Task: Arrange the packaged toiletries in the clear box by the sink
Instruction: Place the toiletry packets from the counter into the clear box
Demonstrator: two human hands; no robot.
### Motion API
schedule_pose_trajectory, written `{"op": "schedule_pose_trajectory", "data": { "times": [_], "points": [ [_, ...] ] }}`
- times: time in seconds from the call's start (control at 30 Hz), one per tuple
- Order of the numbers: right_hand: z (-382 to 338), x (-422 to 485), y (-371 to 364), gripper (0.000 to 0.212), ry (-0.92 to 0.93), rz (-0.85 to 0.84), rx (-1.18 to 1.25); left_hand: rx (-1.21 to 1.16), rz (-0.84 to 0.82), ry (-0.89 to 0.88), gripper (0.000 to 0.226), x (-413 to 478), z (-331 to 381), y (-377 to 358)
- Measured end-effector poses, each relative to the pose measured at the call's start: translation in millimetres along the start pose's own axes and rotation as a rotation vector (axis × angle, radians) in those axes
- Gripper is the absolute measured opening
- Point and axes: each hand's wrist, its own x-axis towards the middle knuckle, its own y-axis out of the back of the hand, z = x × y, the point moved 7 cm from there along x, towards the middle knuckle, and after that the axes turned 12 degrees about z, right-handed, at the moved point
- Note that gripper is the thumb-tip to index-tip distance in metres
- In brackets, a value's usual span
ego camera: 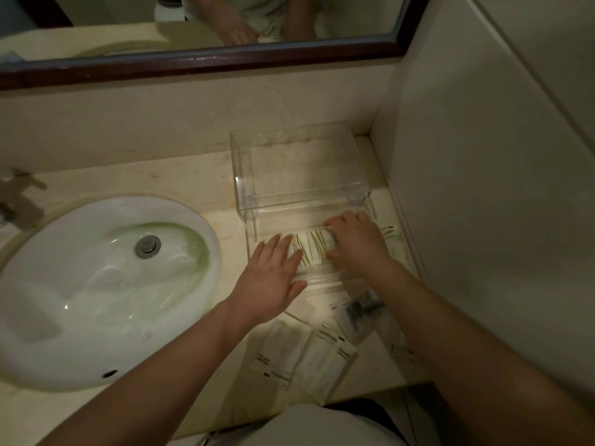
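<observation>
A clear two-tier acrylic box (299, 175) stands on the counter to the right of the sink, in the corner by the wall. A white packet with green stripes (314, 247) lies in its low front tier. My left hand (273, 278) rests flat with fingers spread on the packet's left end. My right hand (357, 243) presses on the packet's right end, fingers curled over it. Several more packaged toiletries (309, 355) lie loose on the counter in front of the box, one of them a dark comb packet (362, 309).
A white oval sink (80, 284) with a metal drain fills the left of the counter, with the tap (17, 197) at the far left. A dark-framed mirror (199, 64) runs along the back wall. A side wall (483, 188) closes the right.
</observation>
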Motion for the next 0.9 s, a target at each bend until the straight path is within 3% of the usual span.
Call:
{"op": "schedule_pose_trajectory", "data": {
  "times": [0.13, 0.3, 0.4, 0.53, 0.63, 0.73, 0.8, 0.9],
  "points": [
    [11.6, 10.7, 19.7, 0.008, -0.171, 0.057, 0.157, 0.009, 0.033, -0.036, 0.062, -8.8, 15.9, 0.5],
    [41.7, -7.1, 39.5, 0.01, -0.607, 0.232, 0.695, -0.009, 0.007, 0.067, 0.071, -20.9, 23.6, -3.1],
    [45.2, -30.6, 17.3, 0.018, -0.759, 0.129, 0.742, -0.038, -0.048, 0.107, 0.076, -23.0, 26.9, -7.4],
    [46.8, -49.7, 3.8, 0.04, -0.599, -0.146, 0.152, -0.043, -0.061, 0.13, 0.076, -22.3, 24.7, -6.2],
    [50.8, -51.6, 27.1, 0.045, -0.55, -0.037, -0.062, -0.037, -0.023, 0.118, 0.071, -19.6, 26.1, -5.6],
    [28.7, -28.6, 45.0, 0.03, -0.329, 0.198, 0.038, -0.058, 0.015, 0.122, 0.066, -17.8, 24.4, -5.1],
    [8.6, -13.2, 31.8, 0.029, -0.14, 0.133, 0.159, -0.07, 0.015, 0.11, 0.064, -18.6, 23.8, -5.3],
    [1.6, -6.2, -0.1, 0.033, -0.063, -0.073, 0.182, -0.108, 0.012, 0.104, 0.056, -18.1, 23.3, -4.5]
  ]
}}
